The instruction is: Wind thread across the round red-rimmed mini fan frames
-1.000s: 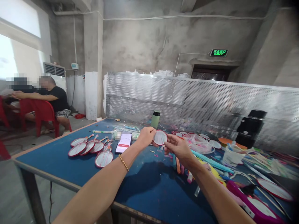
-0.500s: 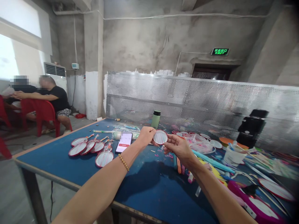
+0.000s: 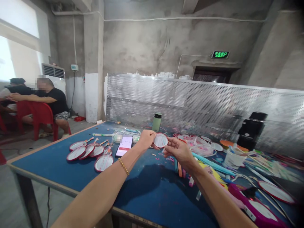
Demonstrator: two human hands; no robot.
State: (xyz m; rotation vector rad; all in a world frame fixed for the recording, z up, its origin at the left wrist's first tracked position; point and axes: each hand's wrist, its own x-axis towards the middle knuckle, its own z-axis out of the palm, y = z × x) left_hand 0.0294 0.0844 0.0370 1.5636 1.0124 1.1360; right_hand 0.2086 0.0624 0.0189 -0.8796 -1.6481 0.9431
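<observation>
A small round red-rimmed white disc [image 3: 161,140] is held up over the middle of the table, between both hands. My left hand [image 3: 146,139] is closed on its left edge, thumb near the top of the rim. From the right, my right hand [image 3: 177,149] pinches the lower right edge, its fingertips together. Several similar red-rimmed discs on short sticks [image 3: 76,153] lie in an overlapping group to the left. A phone [image 3: 124,146] with a lit screen lies beside my left wrist.
A green bottle [image 3: 156,123] stands behind my hands, before a perforated metal panel [image 3: 185,98]. On the right are a white cup [image 3: 234,157], a purple-framed object [image 3: 256,207], coloured strips and a black device [image 3: 252,129]. Two people sit on red chairs [image 3: 44,115] at far left.
The view has shifted slightly, so most things sit a little further left. Both hands keep hold of the disc, with almost the same grip.
</observation>
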